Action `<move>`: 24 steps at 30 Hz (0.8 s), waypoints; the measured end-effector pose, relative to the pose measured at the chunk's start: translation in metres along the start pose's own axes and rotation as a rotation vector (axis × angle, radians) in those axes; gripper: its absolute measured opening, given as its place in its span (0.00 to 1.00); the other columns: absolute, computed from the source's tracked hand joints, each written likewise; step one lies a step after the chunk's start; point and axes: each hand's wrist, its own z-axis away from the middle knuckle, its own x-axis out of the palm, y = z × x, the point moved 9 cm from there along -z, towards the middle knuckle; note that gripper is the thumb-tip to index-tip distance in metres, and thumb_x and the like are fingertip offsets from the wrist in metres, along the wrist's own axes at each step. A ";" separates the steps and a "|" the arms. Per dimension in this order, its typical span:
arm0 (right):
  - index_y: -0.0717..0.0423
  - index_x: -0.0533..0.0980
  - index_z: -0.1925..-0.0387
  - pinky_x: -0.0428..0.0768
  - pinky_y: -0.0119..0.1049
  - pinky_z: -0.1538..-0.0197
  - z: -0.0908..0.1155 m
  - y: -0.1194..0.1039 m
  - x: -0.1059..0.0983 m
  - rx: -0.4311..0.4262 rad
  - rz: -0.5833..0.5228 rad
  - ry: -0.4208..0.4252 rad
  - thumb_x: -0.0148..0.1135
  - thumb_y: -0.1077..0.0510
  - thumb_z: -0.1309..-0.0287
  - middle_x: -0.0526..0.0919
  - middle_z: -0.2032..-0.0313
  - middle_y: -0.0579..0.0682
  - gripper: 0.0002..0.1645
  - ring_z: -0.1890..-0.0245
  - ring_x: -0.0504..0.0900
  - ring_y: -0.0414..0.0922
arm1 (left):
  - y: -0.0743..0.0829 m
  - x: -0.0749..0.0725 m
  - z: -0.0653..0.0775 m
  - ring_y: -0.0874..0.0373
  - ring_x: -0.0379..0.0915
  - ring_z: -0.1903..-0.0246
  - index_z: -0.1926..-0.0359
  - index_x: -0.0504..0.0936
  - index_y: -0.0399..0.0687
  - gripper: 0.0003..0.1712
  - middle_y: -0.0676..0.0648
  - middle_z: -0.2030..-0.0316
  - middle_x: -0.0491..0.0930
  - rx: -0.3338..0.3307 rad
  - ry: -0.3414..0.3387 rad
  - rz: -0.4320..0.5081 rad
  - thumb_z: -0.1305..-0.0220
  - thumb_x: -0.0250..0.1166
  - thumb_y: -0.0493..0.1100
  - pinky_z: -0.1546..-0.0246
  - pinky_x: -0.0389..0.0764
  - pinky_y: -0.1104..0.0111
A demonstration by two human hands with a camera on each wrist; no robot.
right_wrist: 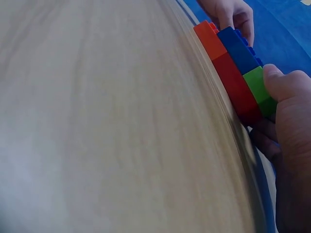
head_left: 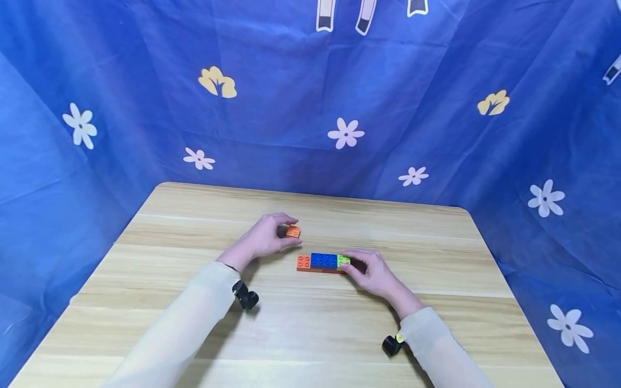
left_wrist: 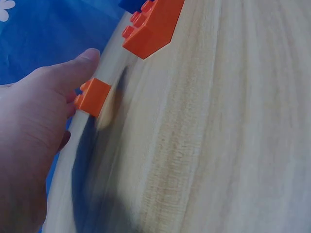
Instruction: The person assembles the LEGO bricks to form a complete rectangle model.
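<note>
A small orange toy brick (head_left: 293, 231) with studs on top sits on the table, between the spread thumb and fingers of my left hand (head_left: 266, 235). The left wrist view shows a gap between the thumb and this orange brick (left_wrist: 95, 97). Nearer to me lies a joined row of bricks: a blue brick (head_left: 324, 261) and a lime green brick (head_left: 343, 259) on top of a red brick (right_wrist: 236, 87), with an orange-red brick (head_left: 303, 262) at the left end. My right hand (head_left: 373, 274) grips the green end between thumb and fingers.
The light wood-grain table (head_left: 194, 215) has rounded far corners. A blue curtain (head_left: 271, 108) printed with flowers hangs behind it and at both sides. Small black devices (head_left: 245, 295) are strapped at both wrists.
</note>
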 end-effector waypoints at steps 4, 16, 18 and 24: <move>0.57 0.85 0.40 0.80 0.48 0.36 0.000 0.002 0.000 0.010 -0.008 -0.001 0.72 0.54 0.31 0.88 0.44 0.51 0.21 0.43 0.85 0.46 | -0.004 0.003 -0.004 0.43 0.77 0.38 0.35 0.82 0.39 0.38 0.42 0.40 0.83 0.001 -0.008 0.004 0.40 0.82 0.54 0.31 0.72 0.49; 0.56 0.85 0.41 0.82 0.47 0.38 0.001 0.001 0.001 -0.001 -0.031 0.017 0.72 0.55 0.31 0.88 0.45 0.49 0.20 0.45 0.86 0.45 | -0.015 0.006 -0.005 0.51 0.79 0.51 0.39 0.86 0.41 0.29 0.47 0.49 0.85 0.006 -0.024 -0.056 0.35 0.78 0.51 0.42 0.79 0.53; 0.57 0.85 0.41 0.82 0.48 0.38 0.001 0.000 0.000 -0.002 -0.029 0.017 0.72 0.55 0.31 0.88 0.45 0.50 0.20 0.45 0.86 0.46 | -0.014 0.006 -0.005 0.52 0.78 0.55 0.40 0.86 0.40 0.28 0.47 0.51 0.84 0.017 -0.015 -0.051 0.35 0.78 0.51 0.46 0.80 0.54; 0.58 0.84 0.40 0.81 0.50 0.37 0.001 0.000 0.001 0.011 -0.027 0.002 0.71 0.54 0.30 0.87 0.44 0.53 0.21 0.43 0.85 0.47 | -0.016 0.004 0.000 0.53 0.80 0.52 0.45 0.88 0.44 0.24 0.50 0.53 0.85 0.007 0.023 0.001 0.37 0.80 0.51 0.42 0.80 0.55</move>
